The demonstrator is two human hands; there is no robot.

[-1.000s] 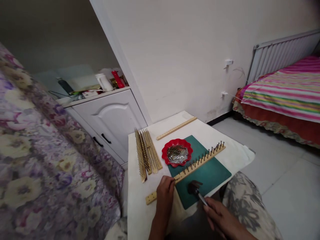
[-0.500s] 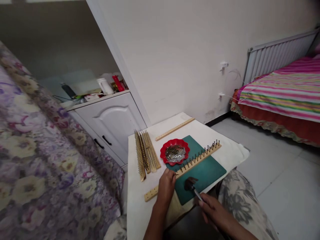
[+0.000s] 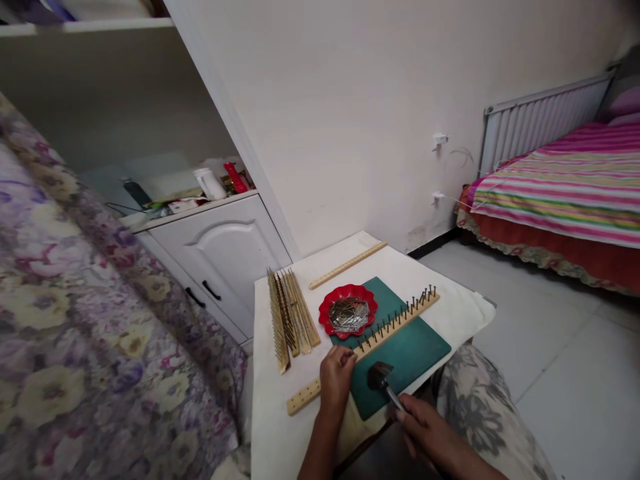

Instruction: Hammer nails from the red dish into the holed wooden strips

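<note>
Plainly, the hands hold a hammer and touch a nail-studded strip.

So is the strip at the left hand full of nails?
Only partly: the strip has nails standing right of the left hand, but bare holes at its left end.
</note>
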